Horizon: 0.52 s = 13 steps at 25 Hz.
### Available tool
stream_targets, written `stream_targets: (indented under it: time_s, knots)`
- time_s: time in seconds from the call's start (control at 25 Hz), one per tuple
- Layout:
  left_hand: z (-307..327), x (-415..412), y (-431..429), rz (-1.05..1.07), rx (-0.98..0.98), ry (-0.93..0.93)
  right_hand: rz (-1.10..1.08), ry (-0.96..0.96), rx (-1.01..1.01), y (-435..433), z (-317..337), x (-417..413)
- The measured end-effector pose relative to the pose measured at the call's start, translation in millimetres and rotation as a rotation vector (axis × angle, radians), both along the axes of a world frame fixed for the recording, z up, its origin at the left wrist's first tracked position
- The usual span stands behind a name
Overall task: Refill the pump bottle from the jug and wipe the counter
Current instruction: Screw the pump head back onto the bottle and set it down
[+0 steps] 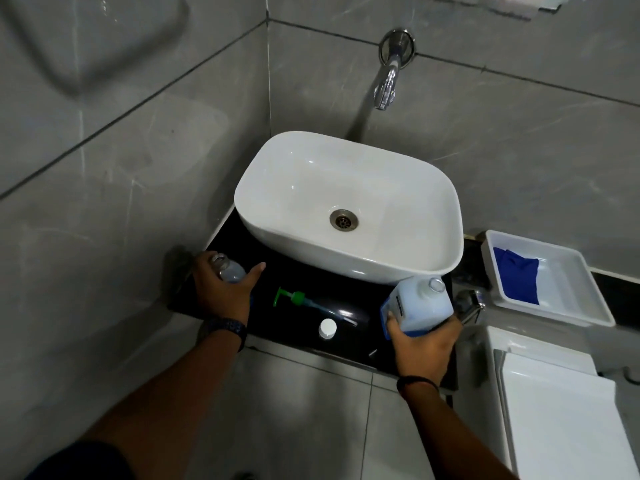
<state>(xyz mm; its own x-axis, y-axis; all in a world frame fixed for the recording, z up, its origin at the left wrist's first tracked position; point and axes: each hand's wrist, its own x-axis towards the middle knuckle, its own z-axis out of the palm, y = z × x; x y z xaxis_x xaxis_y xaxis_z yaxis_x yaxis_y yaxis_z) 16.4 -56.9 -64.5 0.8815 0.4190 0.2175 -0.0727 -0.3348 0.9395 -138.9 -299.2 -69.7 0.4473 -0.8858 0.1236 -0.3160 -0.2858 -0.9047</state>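
My left hand (225, 292) grips the clear pump bottle (228, 268) at the left end of the black counter (287, 327); the bottle's neck is uncapped. Its green pump head (294, 298) lies flat on the counter between my hands. My right hand (420, 348) holds the white jug (419, 303) of blue liquid near the counter's right end, with its mouth uncovered. The jug's white cap (327, 328) rests on the counter near the front edge. A blue cloth (517, 275) lies in a white tray (568, 271) at the right.
A white basin (398, 188) fills the back of the counter under a chrome wall tap (386, 86). A chrome fitting (469, 303) sits beside the jug. A white toilet cistern (554, 403) stands at the lower right. Grey tiled walls close in the left and back.
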Motion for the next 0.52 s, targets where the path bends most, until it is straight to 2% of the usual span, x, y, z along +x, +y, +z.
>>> stream_targets:
  time_s: [0.12,0.28,0.4,0.52]
  knots:
    - [-1.9,-5.2,-1.3,-0.042,0.002,0.03,-0.073,0.051,-0.016,20.9,-1.4,-4.9]
    - [-11.1,-11.3,3.1,-0.114,0.007,0.099,-0.256,0.314,-0.137,62.7,-4.3,-14.0]
    - [-12.9,-13.7,7.6,-0.135,0.001,0.115,-0.225,0.303,-0.213,88.3,0.1,-5.5]
    - [-19.1,-19.1,13.4,-0.186,0.026,0.106,-0.065,0.231,-0.275,102.7,6.2,13.0]
